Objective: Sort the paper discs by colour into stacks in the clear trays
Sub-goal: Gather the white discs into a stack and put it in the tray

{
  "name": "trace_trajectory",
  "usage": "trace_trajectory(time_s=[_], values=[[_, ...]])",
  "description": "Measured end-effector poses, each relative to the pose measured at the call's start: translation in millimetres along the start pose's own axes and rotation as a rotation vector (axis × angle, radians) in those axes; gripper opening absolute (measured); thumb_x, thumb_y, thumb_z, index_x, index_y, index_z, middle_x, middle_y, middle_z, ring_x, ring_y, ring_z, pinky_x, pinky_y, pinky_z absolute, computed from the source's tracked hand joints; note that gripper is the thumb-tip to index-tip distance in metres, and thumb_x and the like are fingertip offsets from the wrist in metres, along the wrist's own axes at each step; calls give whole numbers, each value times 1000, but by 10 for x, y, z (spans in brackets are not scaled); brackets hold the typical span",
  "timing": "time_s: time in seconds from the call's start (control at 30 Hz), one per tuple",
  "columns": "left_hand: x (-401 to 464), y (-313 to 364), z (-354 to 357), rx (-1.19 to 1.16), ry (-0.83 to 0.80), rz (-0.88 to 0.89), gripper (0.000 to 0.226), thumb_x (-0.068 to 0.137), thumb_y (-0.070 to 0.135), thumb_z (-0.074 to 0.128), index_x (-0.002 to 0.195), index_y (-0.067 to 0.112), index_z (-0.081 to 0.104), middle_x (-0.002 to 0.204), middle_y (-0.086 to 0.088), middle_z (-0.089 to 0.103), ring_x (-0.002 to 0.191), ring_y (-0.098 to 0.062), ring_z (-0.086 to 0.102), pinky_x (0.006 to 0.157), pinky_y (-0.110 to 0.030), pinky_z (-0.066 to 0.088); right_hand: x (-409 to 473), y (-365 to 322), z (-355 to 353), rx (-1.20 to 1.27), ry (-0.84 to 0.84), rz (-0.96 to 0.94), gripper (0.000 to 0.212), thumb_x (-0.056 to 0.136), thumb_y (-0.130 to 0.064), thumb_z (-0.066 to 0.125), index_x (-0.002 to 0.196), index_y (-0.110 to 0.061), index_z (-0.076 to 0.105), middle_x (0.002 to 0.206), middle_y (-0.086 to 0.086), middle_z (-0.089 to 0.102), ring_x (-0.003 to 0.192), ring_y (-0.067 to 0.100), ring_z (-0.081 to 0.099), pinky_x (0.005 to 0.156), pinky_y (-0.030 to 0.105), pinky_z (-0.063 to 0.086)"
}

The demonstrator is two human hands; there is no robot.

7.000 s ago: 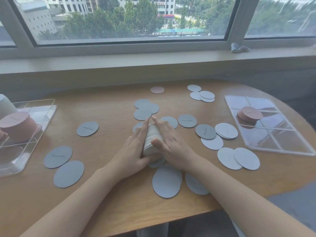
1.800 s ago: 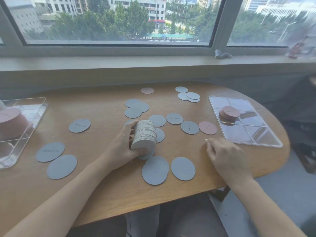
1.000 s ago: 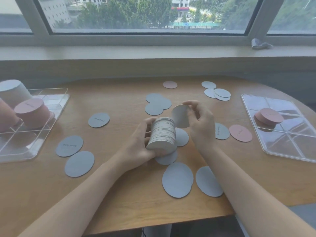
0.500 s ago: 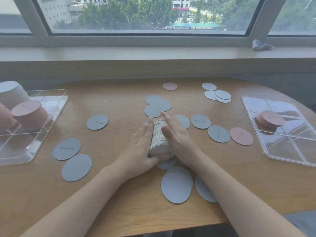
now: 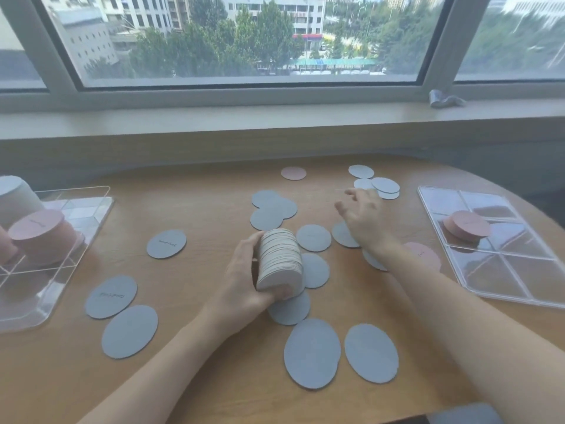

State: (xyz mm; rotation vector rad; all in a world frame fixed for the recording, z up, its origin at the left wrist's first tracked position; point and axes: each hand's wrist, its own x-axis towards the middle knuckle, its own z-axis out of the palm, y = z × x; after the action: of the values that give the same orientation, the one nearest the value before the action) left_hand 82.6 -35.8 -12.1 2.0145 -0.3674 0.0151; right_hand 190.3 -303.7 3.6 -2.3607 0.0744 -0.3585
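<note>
Grey paper discs lie scattered over the wooden table (image 5: pixel 189 377), and the left hand (image 5: pixel 241 280) grips a thick stack of discs (image 5: pixel 279 260) on edge near the middle. The right hand (image 5: pixel 365 220) reaches far right with fingers spread, holding nothing, toward a small cluster of discs (image 5: pixel 383 186). Thin, light and flat, they probably resist pinching; sliding one up by its rim looks easiest. Clear trays sit left (image 5: pixel 76 240) and right (image 5: pixel 519 280).
</note>
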Motion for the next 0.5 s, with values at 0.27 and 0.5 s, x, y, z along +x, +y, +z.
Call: trace_trajectory(time_s=[0.27,0.5], values=[[12,-3,14,-104,76,-15,98,66,42,85,147,39,31,141,22,42,125,-3,51,98,-23,50,795,376,-388,-545,-90,232,70,91,-70,38,149,-30,34,144,15,34,132,34,33,107,42,31],[48,-5,-21,-101,57,-27,98,66,40,85,148,39,32,140,20,44,125,-2,52,100,-33,52,1192,351,-200,-736,-261,279,66,82,-80,33,133,-41,48,135,14,43,122,37,43,98,43,36]])
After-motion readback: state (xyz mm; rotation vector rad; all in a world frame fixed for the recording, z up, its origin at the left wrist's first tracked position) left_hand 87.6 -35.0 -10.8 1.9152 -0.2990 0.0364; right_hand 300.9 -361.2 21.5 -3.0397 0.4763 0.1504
